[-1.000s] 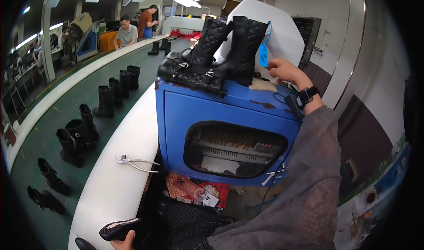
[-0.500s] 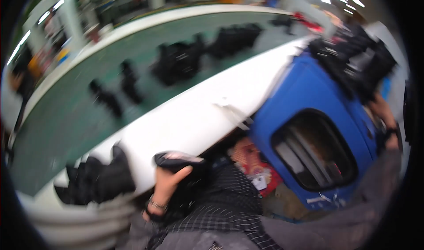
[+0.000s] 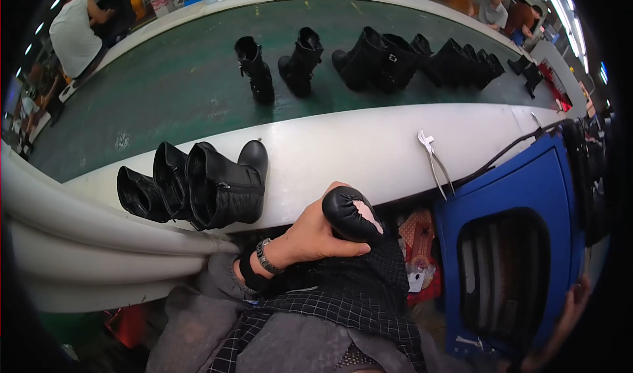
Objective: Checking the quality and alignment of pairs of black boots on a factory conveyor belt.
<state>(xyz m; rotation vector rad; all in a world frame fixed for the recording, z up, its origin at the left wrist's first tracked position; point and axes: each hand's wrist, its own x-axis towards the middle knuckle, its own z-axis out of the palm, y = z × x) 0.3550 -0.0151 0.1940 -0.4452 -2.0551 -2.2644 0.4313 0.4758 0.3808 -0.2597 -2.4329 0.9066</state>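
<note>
My left hand (image 3: 306,238), with a watch on its wrist, grips a black boot (image 3: 346,209) near its rounded toe, held above my lap. A pale pink patch shows on the toe, while the rest of the boot is lost against my dark checked apron (image 3: 330,307). To the left of that hand, several black boots (image 3: 227,185) lie together on the white ledge (image 3: 330,145). My right hand (image 3: 579,292) is far right beside the blue machine (image 3: 514,188), dim and partly out of sight. Its fingers do not show well enough to read.
Metal pliers (image 3: 432,159) lie on the ledge by the machine. Several black boots (image 3: 362,57) stand along the green conveyor belt (image 3: 184,109). Below the ledge is a red patterned bag (image 3: 422,261). White ribbed ducting (image 3: 99,241) curves at left. People sit across the belt.
The view has swung and steadied. My left hand still holds the boot, its toe now turned more into view. My right hand has come down from beside the black things atop the machine.
</note>
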